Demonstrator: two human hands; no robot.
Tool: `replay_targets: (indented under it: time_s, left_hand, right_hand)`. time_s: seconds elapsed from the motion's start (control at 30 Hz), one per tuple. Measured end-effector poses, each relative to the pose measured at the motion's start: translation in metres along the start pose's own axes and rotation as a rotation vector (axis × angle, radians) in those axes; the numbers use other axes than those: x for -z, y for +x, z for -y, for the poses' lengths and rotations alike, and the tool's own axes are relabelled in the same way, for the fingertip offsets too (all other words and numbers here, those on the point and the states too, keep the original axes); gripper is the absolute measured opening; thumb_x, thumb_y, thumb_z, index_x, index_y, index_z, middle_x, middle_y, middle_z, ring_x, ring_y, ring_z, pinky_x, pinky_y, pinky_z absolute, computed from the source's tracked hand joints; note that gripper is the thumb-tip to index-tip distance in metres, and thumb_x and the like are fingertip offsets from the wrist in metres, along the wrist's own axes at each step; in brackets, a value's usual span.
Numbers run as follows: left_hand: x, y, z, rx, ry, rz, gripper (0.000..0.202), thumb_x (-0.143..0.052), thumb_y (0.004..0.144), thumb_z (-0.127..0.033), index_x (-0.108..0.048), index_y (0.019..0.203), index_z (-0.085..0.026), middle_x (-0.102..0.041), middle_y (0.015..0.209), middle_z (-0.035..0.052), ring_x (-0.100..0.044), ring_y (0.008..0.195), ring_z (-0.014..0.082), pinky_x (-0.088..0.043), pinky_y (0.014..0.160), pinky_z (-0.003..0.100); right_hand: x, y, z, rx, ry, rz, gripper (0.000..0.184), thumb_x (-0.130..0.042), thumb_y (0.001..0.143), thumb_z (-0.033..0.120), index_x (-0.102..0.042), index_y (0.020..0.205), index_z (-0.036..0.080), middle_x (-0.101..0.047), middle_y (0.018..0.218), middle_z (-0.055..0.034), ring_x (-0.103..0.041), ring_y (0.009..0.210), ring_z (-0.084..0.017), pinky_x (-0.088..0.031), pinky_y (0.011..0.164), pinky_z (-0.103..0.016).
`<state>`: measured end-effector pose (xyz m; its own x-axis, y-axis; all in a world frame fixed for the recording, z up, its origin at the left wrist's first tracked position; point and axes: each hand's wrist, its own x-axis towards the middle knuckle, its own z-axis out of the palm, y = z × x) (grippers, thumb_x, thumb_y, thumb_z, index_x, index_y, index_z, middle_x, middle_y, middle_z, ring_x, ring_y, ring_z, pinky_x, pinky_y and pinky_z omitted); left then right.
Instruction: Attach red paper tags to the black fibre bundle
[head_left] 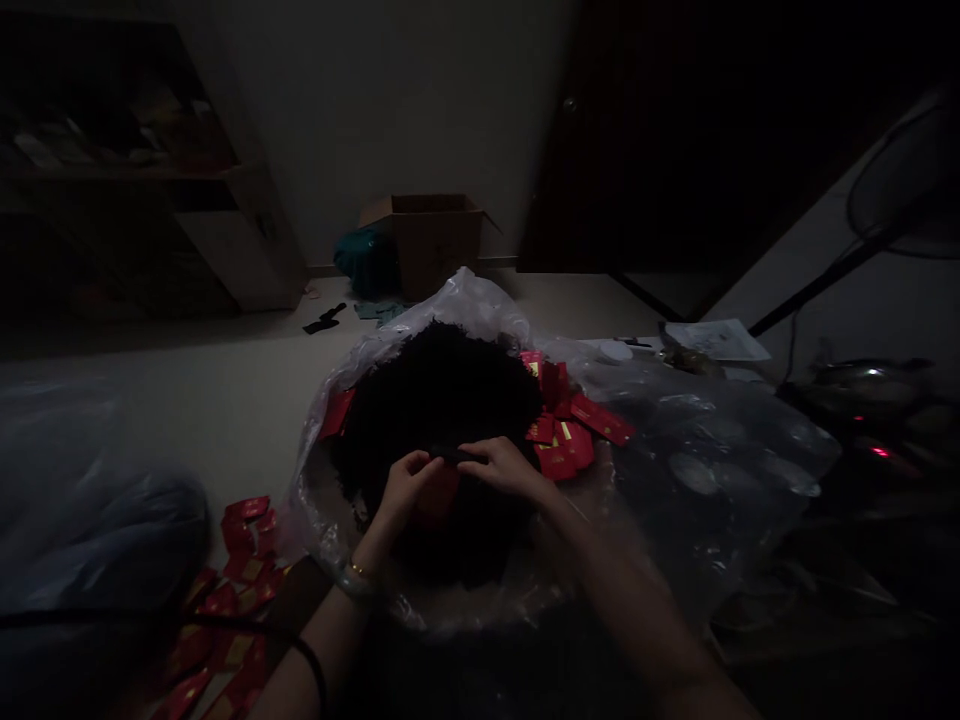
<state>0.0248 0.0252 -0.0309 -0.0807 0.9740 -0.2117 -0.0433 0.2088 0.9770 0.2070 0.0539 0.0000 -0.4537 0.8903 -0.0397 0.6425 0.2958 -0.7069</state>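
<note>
In the head view, my left hand (409, 478) and my right hand (501, 466) meet over a big black heap (442, 385). Between them is a short, dark, strip-like object (452, 453), pinched at its left end by my left fingers and at its right end by my right. Its exact kind is lost in the dim light. The heap looks frayed at its edge and sits inside an open clear plastic bag (469, 290). Something faintly red (437, 498) shows below the strip. Red packets with gold print (574, 440) lie on the bag's right side, beside my right hand.
More red packets (244, 600) are scattered at lower left, near a dark plastic-covered bundle (97, 540). Clear plastic (720, 450) spreads to the right, close to a pot (870, 375) and a red light (880, 452). A cardboard box (439, 240) stands by the wall.
</note>
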Motion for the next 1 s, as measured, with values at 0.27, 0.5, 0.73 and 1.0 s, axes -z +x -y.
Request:
replay_targets:
  time_s: [0.27,0.5,0.73,1.0]
  left_hand:
    - [0.003,0.008,0.007,0.011,0.037,0.023,0.039,-0.076,0.051,-0.048,-0.056,0.064,-0.015,-0.058,0.06,-0.0031,-0.054,0.057,0.0122,-0.041,0.056,0.022]
    - [0.003,0.006,0.007,-0.026,0.029,0.02,0.035,-0.079,0.048,-0.039,-0.057,0.062,-0.016,-0.058,0.059,-0.0034,-0.054,0.057,0.0119,-0.042,0.057,0.022]
    - [0.004,0.003,0.002,-0.078,0.04,-0.075,0.031,-0.077,0.05,-0.037,-0.057,0.061,-0.016,-0.06,0.058,-0.0029,-0.054,0.056,0.0119,-0.042,0.056,0.022]
    - [0.008,0.002,-0.001,-0.175,0.016,-0.104,0.025,-0.075,0.055,-0.033,-0.07,0.075,-0.017,-0.069,0.073,0.0017,-0.062,0.072,0.0171,-0.047,0.07,0.026]
  right_hand:
    - [0.002,-0.005,0.005,-0.007,-0.025,-0.003,0.027,-0.06,0.081,0.036,-0.07,0.104,0.027,-0.074,0.095,-0.0001,-0.067,0.084,-0.019,-0.045,0.07,-0.023]
    - [-0.001,-0.003,0.003,0.021,0.04,-0.002,0.025,-0.06,0.081,0.036,-0.07,0.102,0.026,-0.073,0.092,-0.0003,-0.067,0.083,-0.019,-0.046,0.069,-0.024]
    - [0.004,-0.009,-0.014,0.38,0.027,-0.232,0.058,-0.07,0.073,0.036,-0.054,0.126,0.018,-0.064,0.115,-0.0119,-0.062,0.103,-0.024,-0.048,0.088,-0.036]
    - [0.006,-0.031,-0.004,0.604,-0.122,-0.331,0.056,-0.063,0.079,0.042,-0.051,0.128,0.018,-0.065,0.114,-0.0132,-0.063,0.101,-0.023,-0.05,0.087,-0.037]
